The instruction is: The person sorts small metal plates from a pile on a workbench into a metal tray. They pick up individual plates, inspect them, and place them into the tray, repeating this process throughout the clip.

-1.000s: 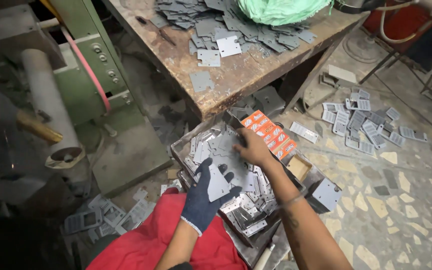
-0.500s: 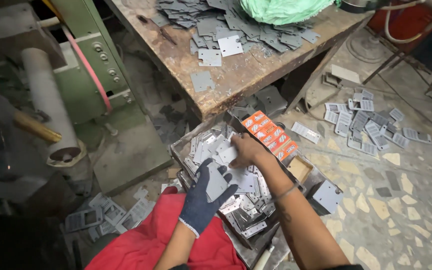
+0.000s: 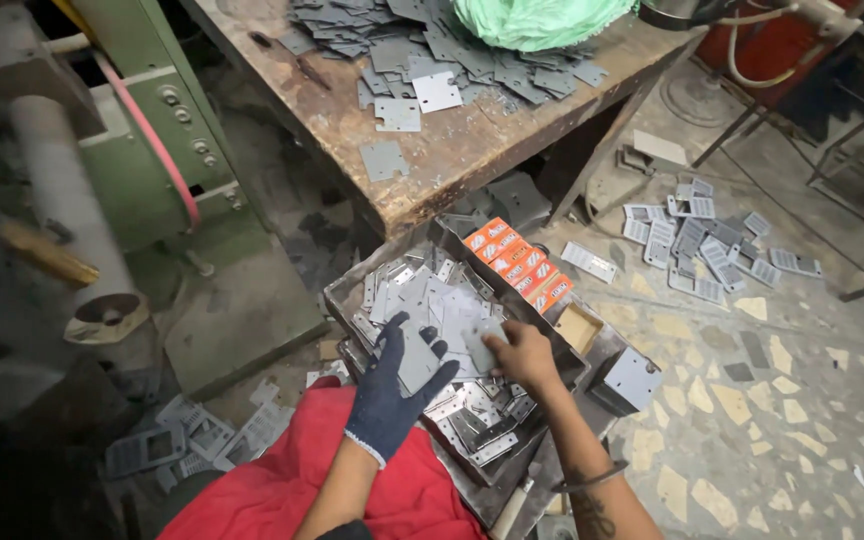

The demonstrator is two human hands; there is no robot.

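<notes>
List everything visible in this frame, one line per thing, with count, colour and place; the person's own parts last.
metal plates: many, grey, heaped in the tray
tray: one, dark metal, on the floor by the bench
small boxes: a row, orange, at the tray's far edge
workbench: one, rusty brown, carrying more grey plates
green cloth: one, on the bench top
floor plates: a scattered group, grey, right of the bench
machine: one, green, at left
red cloth: one, over the lap
left hand: dark blue glove, on a plate
right hand: bare, gripping a plate
</notes>
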